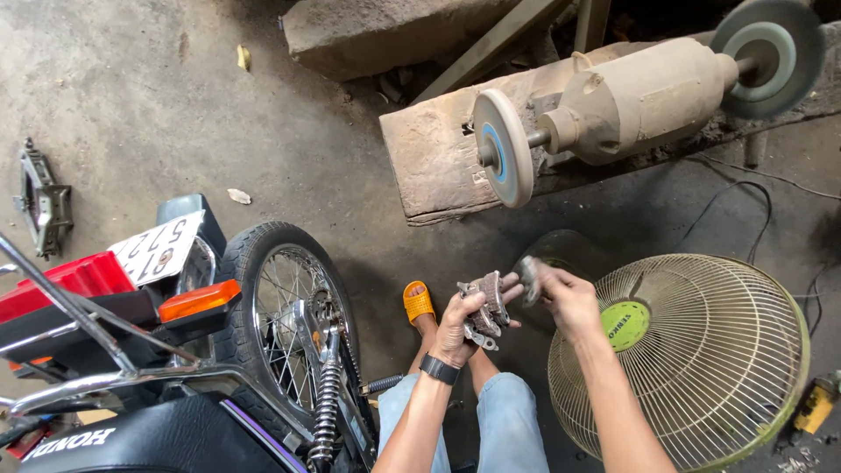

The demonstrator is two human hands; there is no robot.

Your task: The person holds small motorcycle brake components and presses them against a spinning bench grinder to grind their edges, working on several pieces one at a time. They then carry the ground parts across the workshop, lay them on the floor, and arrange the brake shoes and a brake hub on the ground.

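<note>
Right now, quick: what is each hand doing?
Left hand: closed on a grey metal part.
Right hand: closed, fingers pinching a small blurred metal piece.

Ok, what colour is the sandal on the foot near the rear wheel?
Orange; the sandal shows best in the head view, just below the left hand.

Grey metal brake part (pixel 484 308), grimy, irregular, held upright above knees, small blurred piece (pixel 527 273) just beside
</note>
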